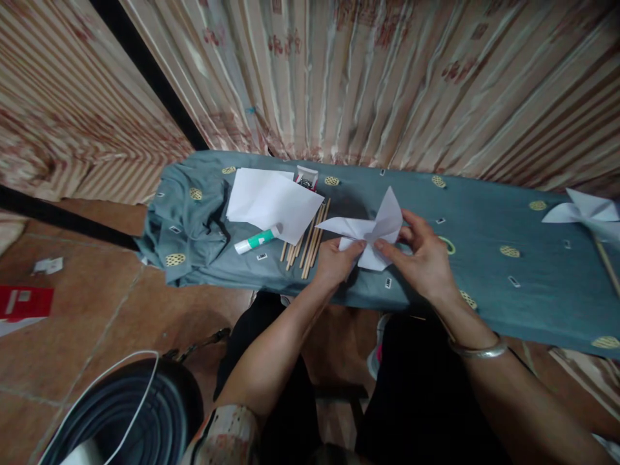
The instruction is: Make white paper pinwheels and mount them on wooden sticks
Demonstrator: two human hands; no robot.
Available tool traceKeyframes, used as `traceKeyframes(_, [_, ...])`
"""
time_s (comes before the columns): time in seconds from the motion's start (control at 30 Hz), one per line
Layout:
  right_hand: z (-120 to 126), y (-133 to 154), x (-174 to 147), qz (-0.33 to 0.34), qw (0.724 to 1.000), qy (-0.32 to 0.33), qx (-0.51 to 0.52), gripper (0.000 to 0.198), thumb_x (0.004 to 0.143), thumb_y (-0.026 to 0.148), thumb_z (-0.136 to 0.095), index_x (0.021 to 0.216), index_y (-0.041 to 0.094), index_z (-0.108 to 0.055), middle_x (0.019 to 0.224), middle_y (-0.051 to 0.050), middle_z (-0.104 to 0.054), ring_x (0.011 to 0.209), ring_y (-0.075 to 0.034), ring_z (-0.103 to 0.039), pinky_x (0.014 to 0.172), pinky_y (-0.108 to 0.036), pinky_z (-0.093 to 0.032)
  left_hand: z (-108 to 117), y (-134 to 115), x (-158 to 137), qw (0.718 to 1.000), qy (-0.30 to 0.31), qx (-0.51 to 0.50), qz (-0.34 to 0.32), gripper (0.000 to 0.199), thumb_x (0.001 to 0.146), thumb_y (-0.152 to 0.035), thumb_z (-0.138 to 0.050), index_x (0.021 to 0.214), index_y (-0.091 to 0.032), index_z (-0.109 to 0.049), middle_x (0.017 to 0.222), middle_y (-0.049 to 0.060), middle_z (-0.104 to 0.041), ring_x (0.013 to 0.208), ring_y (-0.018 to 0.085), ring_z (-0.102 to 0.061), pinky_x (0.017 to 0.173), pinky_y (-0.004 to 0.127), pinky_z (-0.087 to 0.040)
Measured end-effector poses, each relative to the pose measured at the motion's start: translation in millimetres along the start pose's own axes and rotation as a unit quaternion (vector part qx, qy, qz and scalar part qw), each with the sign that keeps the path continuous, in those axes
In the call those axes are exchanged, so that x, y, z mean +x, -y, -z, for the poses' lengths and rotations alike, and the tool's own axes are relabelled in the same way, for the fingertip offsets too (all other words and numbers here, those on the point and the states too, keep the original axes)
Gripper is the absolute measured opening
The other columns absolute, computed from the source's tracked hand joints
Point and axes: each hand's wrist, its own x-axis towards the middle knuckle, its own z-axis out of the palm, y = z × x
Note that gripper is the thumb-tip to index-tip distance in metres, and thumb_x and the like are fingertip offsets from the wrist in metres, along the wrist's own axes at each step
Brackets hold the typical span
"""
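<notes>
Over the cloth (477, 271), both hands (427, 259) thumbs-inward on the white pinwheel (387, 218)

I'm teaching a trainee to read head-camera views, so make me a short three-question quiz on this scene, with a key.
1. True or false: the green-and-white tube stands upright on the blue-grey cloth.
2. Which wrist wears the silver bangle? A) left only B) right only C) both
3. Fill in the blank: the left hand and the right hand both hold a folded white paper ____.

Key: 1. False; it lies on its side. 2. B. 3. pinwheel.
</notes>
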Motion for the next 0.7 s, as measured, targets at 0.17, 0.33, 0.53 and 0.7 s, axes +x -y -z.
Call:
traceKeyframes(0.17, [3.4, 6.2, 0.2, -0.003, 0.998, -0.022, 0.057, 0.066, 0.077, 0.047, -0.075, 0.133, 0.023, -0.051, 0.109, -0.007, -0.075, 0.099, -0.023, -0.071, 0.099, -0.048, -0.053, 2.2, -4.6, 1.9, 1.0, 0.001, -0.017, -0.01, 0.019, 0.055, -0.026, -0.084, 0.066, -0.014, -0.075, 0.068, 0.004, -0.074, 0.064, 0.017, -0.065, 0.069, 0.03, -0.05])
traceKeyframes(0.33, [13.1, 3.5, -3.0, -0.007, 0.997, -0.059, 0.055, 0.061, 0.078, 0.044, -0.076, 0.131, 0.025, -0.054, 0.109, -0.006, -0.075, 0.099, -0.022, -0.071, 0.1, -0.049, -0.053, 11.1, -17.8, 8.5, 0.998, -0.025, -0.031, -0.054, 0.023, 0.05, -0.03, -0.086, 0.063, -0.015, -0.073, 0.065, 0.003, -0.072, 0.06, 0.016, -0.063, 0.065, 0.028, -0.049])
traceKeyframes(0.53, [42.1, -23.4, 1.8, -0.032, 0.984, -0.173, 0.031, 0.046, 0.079, 0.041, -0.073, 0.121, 0.025, -0.061, 0.104, -0.008, -0.076, 0.097, -0.024, -0.072, 0.092, -0.047, -0.057, 28.2, -46.7, 13.4, 0.985, -0.062, -0.084, -0.136, 0.026, 0.051, -0.027, -0.086, 0.069, -0.016, -0.073, 0.075, 0.003, -0.075, 0.07, 0.016, -0.067, 0.075, 0.028, -0.05])
traceKeyframes(0.7, [29.7, -22.2, -5.5, -0.046, 0.991, -0.022, -0.124, 0.026, 0.084, 0.034, -0.061, 0.104, 0.022, -0.073, 0.098, -0.008, -0.079, 0.091, -0.026, -0.075, 0.088, -0.044, -0.057, 19.7, -37.0, 4.7, 0.994, -0.026, -0.07, -0.084, 0.025, 0.05, -0.029, -0.086, 0.066, -0.016, -0.072, 0.067, 0.002, -0.072, 0.064, 0.016, -0.065, 0.071, 0.029, -0.049])
